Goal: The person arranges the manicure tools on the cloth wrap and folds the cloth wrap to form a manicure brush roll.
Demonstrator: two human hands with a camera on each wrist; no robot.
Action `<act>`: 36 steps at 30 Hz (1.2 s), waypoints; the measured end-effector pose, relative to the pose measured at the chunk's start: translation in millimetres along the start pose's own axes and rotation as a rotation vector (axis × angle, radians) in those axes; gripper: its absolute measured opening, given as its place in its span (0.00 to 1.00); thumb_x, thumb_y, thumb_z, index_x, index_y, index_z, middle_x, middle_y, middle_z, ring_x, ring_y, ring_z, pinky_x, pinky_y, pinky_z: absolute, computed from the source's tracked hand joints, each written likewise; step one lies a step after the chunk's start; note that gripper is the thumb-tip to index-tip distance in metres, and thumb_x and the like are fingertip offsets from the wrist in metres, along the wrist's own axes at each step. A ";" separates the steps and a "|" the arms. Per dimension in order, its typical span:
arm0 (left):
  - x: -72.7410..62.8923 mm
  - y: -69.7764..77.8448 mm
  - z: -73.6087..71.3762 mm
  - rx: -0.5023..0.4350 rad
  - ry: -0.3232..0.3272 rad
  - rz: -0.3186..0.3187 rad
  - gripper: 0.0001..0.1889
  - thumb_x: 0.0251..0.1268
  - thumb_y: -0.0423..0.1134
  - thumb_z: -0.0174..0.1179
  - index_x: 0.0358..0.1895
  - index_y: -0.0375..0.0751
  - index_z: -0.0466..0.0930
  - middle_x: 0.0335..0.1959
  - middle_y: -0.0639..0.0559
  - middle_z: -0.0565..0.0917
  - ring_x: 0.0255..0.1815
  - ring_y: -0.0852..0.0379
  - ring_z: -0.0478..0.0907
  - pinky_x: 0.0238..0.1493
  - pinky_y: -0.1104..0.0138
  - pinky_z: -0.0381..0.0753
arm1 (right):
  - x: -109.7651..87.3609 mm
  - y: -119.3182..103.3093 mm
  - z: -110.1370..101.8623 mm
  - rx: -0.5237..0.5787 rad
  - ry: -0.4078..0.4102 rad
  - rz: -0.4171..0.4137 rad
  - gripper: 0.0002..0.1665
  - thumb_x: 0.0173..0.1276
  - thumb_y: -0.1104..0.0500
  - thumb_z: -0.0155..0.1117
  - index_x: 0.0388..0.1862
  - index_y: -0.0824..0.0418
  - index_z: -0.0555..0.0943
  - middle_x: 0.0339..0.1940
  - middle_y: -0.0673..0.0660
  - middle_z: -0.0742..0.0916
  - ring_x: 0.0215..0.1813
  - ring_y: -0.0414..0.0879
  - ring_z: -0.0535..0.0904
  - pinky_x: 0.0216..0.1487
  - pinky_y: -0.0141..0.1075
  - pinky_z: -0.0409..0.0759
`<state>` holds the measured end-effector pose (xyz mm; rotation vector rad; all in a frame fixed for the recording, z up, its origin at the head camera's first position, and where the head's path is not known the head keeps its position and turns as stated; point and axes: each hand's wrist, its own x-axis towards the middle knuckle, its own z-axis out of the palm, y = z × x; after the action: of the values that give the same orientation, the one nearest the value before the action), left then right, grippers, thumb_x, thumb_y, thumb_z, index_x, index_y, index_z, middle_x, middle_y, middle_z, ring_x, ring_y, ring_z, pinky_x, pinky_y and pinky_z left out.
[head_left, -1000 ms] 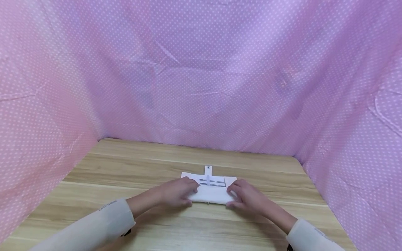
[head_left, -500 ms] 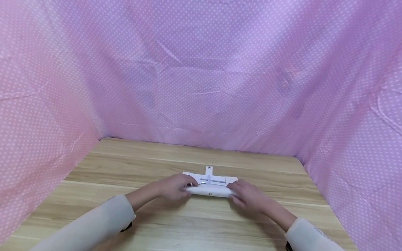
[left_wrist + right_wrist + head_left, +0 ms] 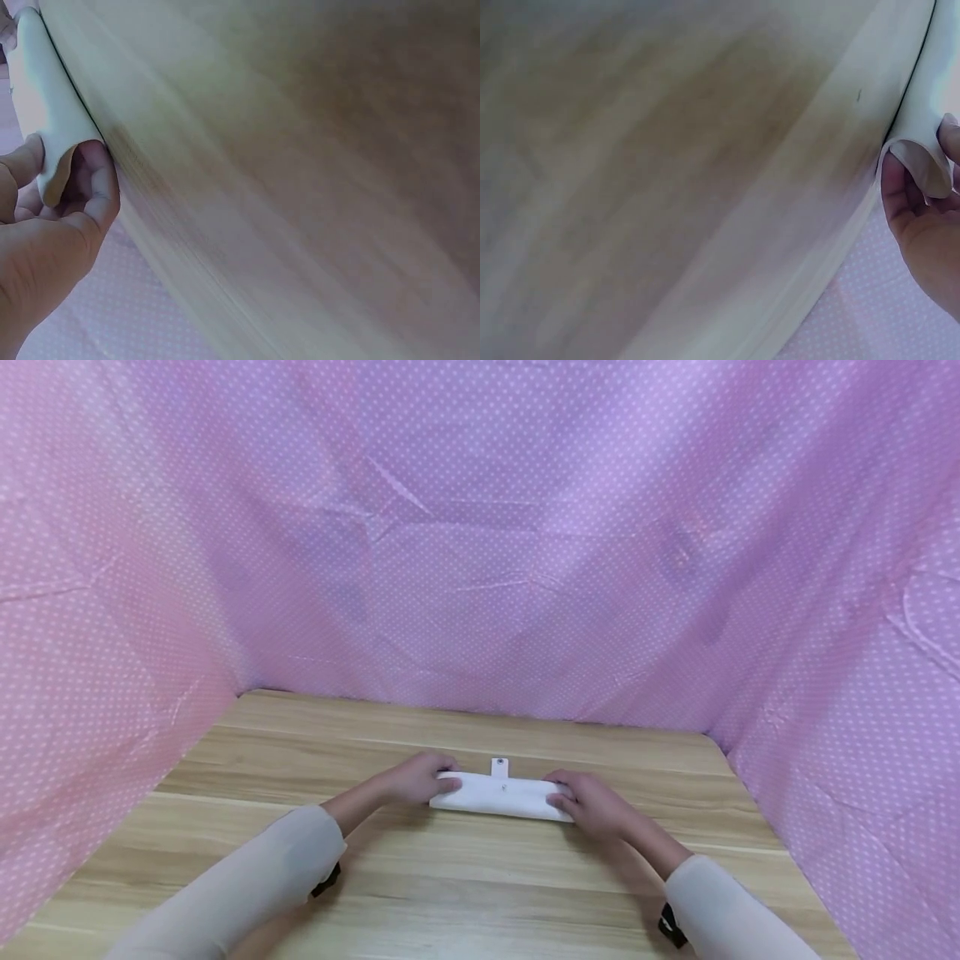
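Note:
A white roll-up tool case (image 3: 495,797) lies folded over on the table, its rounded near edge toward me. From its far side sticks out a strap (image 3: 499,767) with a snap button, and a second snap shows on the folded front. My left hand (image 3: 422,779) grips the left end, thumb on top. At the other end my right hand (image 3: 592,802) holds the case the same way. In the left wrist view the open end of the roll (image 3: 64,169) curves between thumb and fingers. The metal tools inside are hidden under the fold.
The wood-grain table (image 3: 465,893) stretches out on all sides of the case. Pink dotted cloth (image 3: 480,568) hangs behind it and along both sides. Dark wrist straps show under both sleeves (image 3: 247,885).
The near flap has been lifted and folded away from me over the metal tools, covering them. Both hands have moved farther from me with it, thumbs now on top.

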<state>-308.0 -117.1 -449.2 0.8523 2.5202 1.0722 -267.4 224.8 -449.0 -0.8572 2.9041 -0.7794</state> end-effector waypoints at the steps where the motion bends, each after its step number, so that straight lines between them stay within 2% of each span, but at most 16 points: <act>1: 2.1 -0.7 -0.3 -0.006 0.007 -0.014 0.08 0.76 0.39 0.60 0.48 0.40 0.86 0.40 0.56 0.86 0.41 0.58 0.79 0.49 0.58 0.79 | 1.5 0.8 -0.3 0.011 -0.001 0.012 0.16 0.77 0.55 0.63 0.57 0.62 0.83 0.45 0.50 0.88 0.45 0.40 0.80 0.50 0.42 0.80; 6: 11.4 -6.6 -1.1 -0.011 0.031 -0.099 0.07 0.75 0.41 0.62 0.46 0.43 0.86 0.42 0.56 0.86 0.48 0.56 0.81 0.57 0.54 0.79 | 8.4 3.9 -0.2 0.044 0.020 0.035 0.13 0.77 0.57 0.62 0.55 0.63 0.83 0.43 0.50 0.87 0.45 0.41 0.79 0.51 0.43 0.80; 10: 13.3 -8.5 -0.6 -0.019 0.040 -0.136 0.07 0.75 0.41 0.63 0.47 0.43 0.86 0.44 0.55 0.86 0.51 0.54 0.81 0.60 0.53 0.79 | 11.8 2.2 0.5 0.045 0.036 0.039 0.12 0.77 0.61 0.62 0.53 0.65 0.83 0.39 0.51 0.86 0.42 0.42 0.79 0.50 0.44 0.81; 14: 14.8 -9.9 -0.2 -0.009 0.056 -0.140 0.08 0.74 0.39 0.63 0.48 0.41 0.86 0.44 0.53 0.87 0.50 0.54 0.81 0.58 0.54 0.80 | 15.2 0.0 1.4 0.039 0.033 0.075 0.10 0.76 0.62 0.62 0.51 0.66 0.84 0.40 0.53 0.87 0.45 0.46 0.80 0.53 0.48 0.81; 17: 15.4 -9.9 -0.2 0.019 0.073 -0.123 0.09 0.73 0.38 0.64 0.49 0.38 0.86 0.46 0.50 0.87 0.52 0.50 0.82 0.59 0.53 0.80 | 18.1 -1.5 2.1 0.019 0.030 0.097 0.10 0.76 0.63 0.63 0.50 0.67 0.84 0.43 0.56 0.87 0.50 0.50 0.81 0.56 0.51 0.80; 19: 16.1 -9.3 0.1 0.041 0.085 -0.109 0.09 0.73 0.38 0.64 0.49 0.37 0.87 0.47 0.48 0.88 0.54 0.47 0.83 0.59 0.52 0.80 | 20.2 -1.6 2.4 0.005 0.027 0.101 0.10 0.75 0.64 0.63 0.49 0.68 0.85 0.43 0.57 0.87 0.50 0.52 0.82 0.56 0.52 0.80; 22: 17.2 -7.8 1.4 0.078 0.107 -0.089 0.08 0.72 0.37 0.65 0.46 0.36 0.88 0.45 0.47 0.89 0.53 0.47 0.84 0.59 0.52 0.81 | 23.1 -0.5 2.0 0.036 0.016 0.141 0.08 0.75 0.64 0.63 0.47 0.67 0.85 0.40 0.55 0.86 0.44 0.48 0.80 0.50 0.48 0.81; 26: 18.6 -5.0 3.2 0.099 0.145 -0.101 0.05 0.68 0.36 0.68 0.41 0.37 0.89 0.38 0.51 0.89 0.44 0.54 0.84 0.53 0.57 0.83 | 25.9 4.8 0.6 0.115 0.015 0.184 0.05 0.74 0.63 0.65 0.44 0.63 0.86 0.37 0.51 0.86 0.39 0.43 0.78 0.44 0.40 0.79; 28: 19.5 -4.4 4.0 0.105 0.158 -0.114 0.05 0.66 0.36 0.70 0.39 0.38 0.89 0.36 0.53 0.88 0.42 0.55 0.83 0.51 0.57 0.83 | 26.4 7.8 -0.4 0.137 0.018 0.171 0.04 0.73 0.63 0.67 0.42 0.62 0.86 0.36 0.51 0.86 0.39 0.42 0.78 0.43 0.37 0.78; 31: 20.6 -4.3 5.5 0.107 0.162 -0.146 0.04 0.65 0.37 0.71 0.38 0.40 0.88 0.36 0.54 0.88 0.44 0.55 0.82 0.53 0.57 0.82 | 25.6 11.7 -1.2 0.169 0.015 0.157 0.03 0.72 0.63 0.68 0.41 0.61 0.86 0.36 0.50 0.86 0.38 0.42 0.77 0.40 0.35 0.77; 36: 21.8 -3.6 4.5 0.104 0.136 -0.167 0.05 0.63 0.37 0.72 0.37 0.40 0.88 0.34 0.54 0.87 0.41 0.57 0.81 0.50 0.60 0.82 | 24.6 14.3 -4.6 0.198 -0.017 0.146 0.04 0.73 0.62 0.67 0.42 0.62 0.86 0.36 0.51 0.86 0.38 0.42 0.77 0.40 0.34 0.77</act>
<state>-324.7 -103.2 -455.4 0.5997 2.7250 0.9835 -296.3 224.7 -448.6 -0.6222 2.7745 -1.0174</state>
